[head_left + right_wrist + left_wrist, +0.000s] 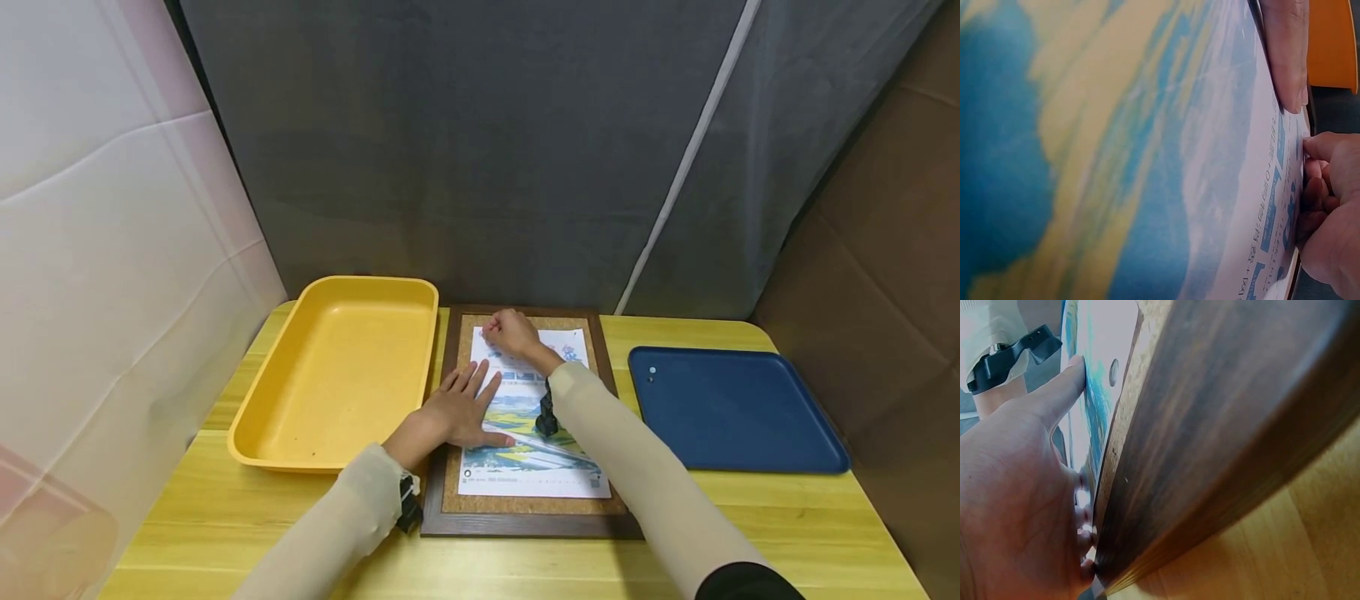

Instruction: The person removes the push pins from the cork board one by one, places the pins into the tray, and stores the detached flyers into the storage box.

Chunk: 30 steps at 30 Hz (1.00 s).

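Note:
A printed paper sheet [536,483] with a blue, green and yellow landscape lies on a cork board [525,505] in a dark wooden frame [525,524]. My left hand [461,410] lies with fingers spread across the sheet's left edge and the frame. At the sheet's upper left corner is my right hand [513,333], its fingers curled. In the right wrist view the right thumb [1329,145] presses at the paper's edge; whether something small is under it, I cannot tell. A small dark dot [577,334] shows at the upper right corner.
Left of the board stands a deep yellow tray [352,367], and to the right a shallow blue tray [750,408] with two small round pale pieces [652,370] near its upper left corner. A grey curtain [450,150] hangs behind the wooden table [780,517].

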Available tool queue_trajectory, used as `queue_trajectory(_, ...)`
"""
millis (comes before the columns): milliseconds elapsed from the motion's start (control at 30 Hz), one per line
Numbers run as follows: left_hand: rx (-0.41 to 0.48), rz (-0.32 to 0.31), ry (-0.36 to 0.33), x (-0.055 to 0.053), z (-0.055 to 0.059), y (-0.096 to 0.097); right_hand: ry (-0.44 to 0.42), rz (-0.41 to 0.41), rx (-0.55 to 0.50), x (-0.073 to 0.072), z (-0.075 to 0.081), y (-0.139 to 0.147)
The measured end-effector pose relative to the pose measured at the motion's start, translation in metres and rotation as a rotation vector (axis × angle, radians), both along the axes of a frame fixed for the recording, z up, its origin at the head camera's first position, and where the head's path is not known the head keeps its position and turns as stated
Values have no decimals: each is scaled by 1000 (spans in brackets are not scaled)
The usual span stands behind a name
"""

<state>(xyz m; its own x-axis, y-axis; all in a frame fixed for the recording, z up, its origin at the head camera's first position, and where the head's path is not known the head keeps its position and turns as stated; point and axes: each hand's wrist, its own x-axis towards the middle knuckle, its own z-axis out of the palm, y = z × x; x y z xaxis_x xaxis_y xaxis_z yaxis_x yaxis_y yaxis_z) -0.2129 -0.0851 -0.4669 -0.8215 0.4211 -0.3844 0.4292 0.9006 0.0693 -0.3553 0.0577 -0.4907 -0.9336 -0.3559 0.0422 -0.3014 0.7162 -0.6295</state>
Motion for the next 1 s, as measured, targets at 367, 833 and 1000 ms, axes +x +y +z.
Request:
queue_trajectory(367,1,2,-6,0,1,0,-20,16,-10,-2,-1,1)
queue_trajectory(833,29,0,-29,-4,-5,-2,-25,65,-56,0,1,5)
queue_trajectory(1000,34,8,-38,-3,-4,-2,-29,87,-72,-1,0,7)
